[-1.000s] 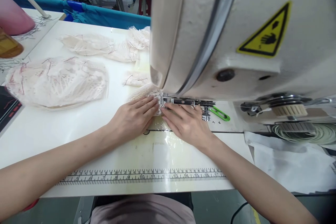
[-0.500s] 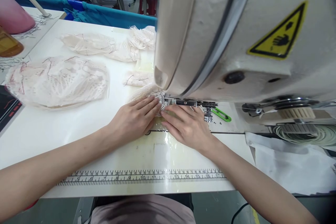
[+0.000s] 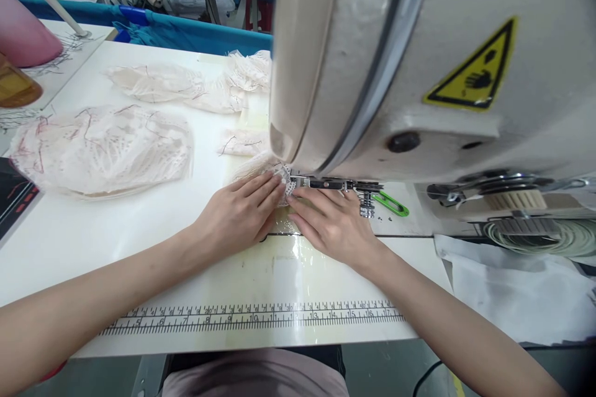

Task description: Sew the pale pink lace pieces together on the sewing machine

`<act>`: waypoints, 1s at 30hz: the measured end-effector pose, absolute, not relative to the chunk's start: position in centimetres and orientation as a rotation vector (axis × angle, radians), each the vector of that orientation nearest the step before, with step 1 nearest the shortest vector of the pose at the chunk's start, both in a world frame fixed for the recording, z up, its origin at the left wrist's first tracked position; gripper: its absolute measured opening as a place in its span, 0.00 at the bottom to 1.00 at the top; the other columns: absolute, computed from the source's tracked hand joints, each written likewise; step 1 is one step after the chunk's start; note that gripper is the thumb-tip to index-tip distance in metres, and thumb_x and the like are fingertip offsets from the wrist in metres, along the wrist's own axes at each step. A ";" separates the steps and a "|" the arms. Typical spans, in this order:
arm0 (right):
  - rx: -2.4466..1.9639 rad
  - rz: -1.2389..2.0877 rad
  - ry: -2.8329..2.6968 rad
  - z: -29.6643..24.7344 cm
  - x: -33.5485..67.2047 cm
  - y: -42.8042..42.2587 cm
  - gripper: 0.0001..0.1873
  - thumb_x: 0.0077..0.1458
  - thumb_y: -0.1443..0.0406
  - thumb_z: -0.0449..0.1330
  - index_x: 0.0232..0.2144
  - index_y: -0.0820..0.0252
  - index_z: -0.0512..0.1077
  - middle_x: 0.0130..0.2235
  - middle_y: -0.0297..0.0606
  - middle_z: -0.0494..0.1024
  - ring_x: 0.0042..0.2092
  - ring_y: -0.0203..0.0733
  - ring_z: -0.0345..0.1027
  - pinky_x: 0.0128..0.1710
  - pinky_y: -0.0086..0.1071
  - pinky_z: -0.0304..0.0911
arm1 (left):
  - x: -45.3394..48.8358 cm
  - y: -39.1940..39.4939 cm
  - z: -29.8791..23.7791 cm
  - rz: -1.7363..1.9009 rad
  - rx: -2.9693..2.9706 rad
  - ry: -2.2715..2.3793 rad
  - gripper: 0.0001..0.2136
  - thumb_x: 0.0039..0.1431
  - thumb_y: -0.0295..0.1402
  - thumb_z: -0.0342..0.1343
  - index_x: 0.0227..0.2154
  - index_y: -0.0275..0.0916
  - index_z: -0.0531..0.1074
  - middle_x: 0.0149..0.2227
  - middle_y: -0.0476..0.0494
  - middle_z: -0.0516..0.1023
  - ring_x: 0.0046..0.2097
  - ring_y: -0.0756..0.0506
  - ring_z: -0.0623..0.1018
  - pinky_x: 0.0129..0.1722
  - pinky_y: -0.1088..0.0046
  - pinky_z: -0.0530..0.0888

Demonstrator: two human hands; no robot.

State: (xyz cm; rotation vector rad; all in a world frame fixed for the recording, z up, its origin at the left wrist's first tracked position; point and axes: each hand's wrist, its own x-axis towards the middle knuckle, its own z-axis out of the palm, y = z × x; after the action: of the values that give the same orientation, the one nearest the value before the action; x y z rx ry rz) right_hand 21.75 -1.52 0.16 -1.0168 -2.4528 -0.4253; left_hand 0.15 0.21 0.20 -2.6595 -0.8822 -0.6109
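A piece of pale lace fabric (image 3: 289,185) lies under the head of the sewing machine (image 3: 321,74). Flat on the lace from the left rests my left hand (image 3: 244,208), its fingers stretched out together toward the needle area. On the right, my right hand (image 3: 333,220) lies with extended fingers, their tips at the lace's near edge beside the machine's metal parts. Neither hand grips anything that I can see. The needle itself is hidden behind the machine head, and some of the lace is covered by my fingers.
Gathered lace pieces (image 3: 107,152) with loose dark threads lie on the left of the white table. A green thread snipper (image 3: 391,203) rests right of my right hand. A printed ruler (image 3: 251,317) runs along the front edge; white cloth (image 3: 516,291) lies at the right.
The view has shifted slightly, so the machine head appears a little further left and lower. Both hands stay in nearly the same place on the lace, fingers still extended.
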 end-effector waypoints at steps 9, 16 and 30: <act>-1.034 -0.527 -2.435 -0.3 22.1 -1.2 0.09 0.64 0.63 0.57 0.41 0.59 0.77 0.43 0.31 0.81 0.38 0.33 0.70 0.40 0.34 0.56 | 0.3 0.1 0.1 -0.610 -2.626 -0.869 0.14 0.64 0.31 0.51 0.46 0.30 0.77 0.48 0.35 0.80 0.50 0.38 0.80 0.49 0.62 0.79; -1.051 -0.525 -2.445 -0.4 22.1 -1.2 0.09 0.64 0.63 0.57 0.40 0.59 0.77 0.43 0.32 0.81 0.37 0.33 0.69 0.39 0.34 0.57 | 0.3 0.0 0.3 -0.605 -2.614 -0.848 0.13 0.64 0.31 0.52 0.45 0.31 0.77 0.46 0.35 0.81 0.48 0.39 0.81 0.48 0.63 0.79; -0.986 -0.495 -2.474 -0.5 22.5 -0.9 0.10 0.64 0.65 0.55 0.42 0.62 0.76 0.44 0.36 0.81 0.43 0.34 0.71 0.38 0.34 0.60 | 0.3 0.0 0.5 -0.606 -2.650 -0.843 0.14 0.64 0.30 0.53 0.51 0.37 0.74 0.51 0.39 0.79 0.47 0.40 0.78 0.38 0.64 0.75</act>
State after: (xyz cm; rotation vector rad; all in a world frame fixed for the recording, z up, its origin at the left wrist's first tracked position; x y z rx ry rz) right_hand 22.55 -0.94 -0.50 -0.9857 -2.4738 -0.4945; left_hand 0.28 -0.01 0.54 -2.6499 -0.8426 -0.6064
